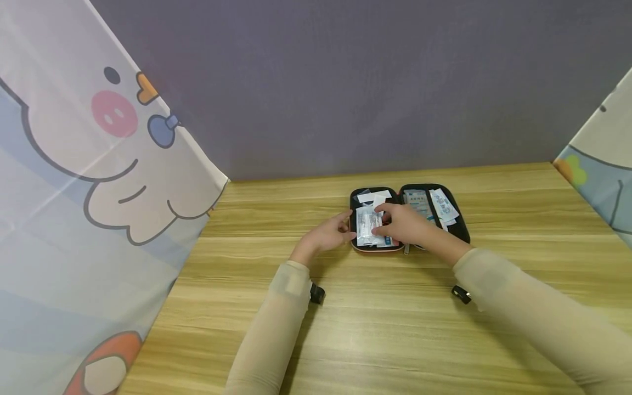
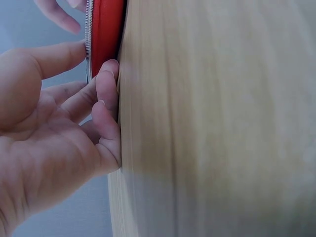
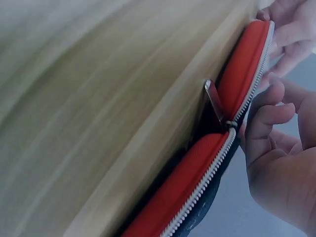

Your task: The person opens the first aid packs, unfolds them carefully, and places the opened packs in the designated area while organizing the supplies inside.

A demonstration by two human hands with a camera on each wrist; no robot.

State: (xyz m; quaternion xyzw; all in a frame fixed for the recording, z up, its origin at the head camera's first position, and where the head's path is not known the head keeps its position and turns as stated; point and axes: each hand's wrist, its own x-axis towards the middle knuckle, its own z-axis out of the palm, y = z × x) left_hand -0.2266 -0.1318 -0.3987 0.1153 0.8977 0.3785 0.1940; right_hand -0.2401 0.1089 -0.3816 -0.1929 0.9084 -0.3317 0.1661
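A zip case [image 1: 377, 250] lies spread open on the wooden table, black inside and red outside, with a metal zipper [image 3: 229, 129] round its rim. My left hand [image 1: 328, 233] holds the left edge of the case, thumb at the rim and fingers curled against the red side in the left wrist view. Over the left half, my right hand [image 1: 405, 224] grips a white printed packet [image 1: 366, 226] with thumb and fingertips. More white packets [image 1: 373, 196] lie around that one. Pale packets [image 1: 418, 204] and white printed strips [image 1: 444, 207] fill the right half. The right hand's contact is partly hidden.
The wooden table [image 1: 385, 329] extends in front and to both sides. A grey wall panel [image 1: 375, 88] rises behind it, and cartoon-printed cloth [image 1: 74, 208] hangs on the left. A zipper pull [image 1: 407, 249] sticks out at the case's front. Black wrist-camera mounts [image 1: 317, 293] show beside the sleeves.
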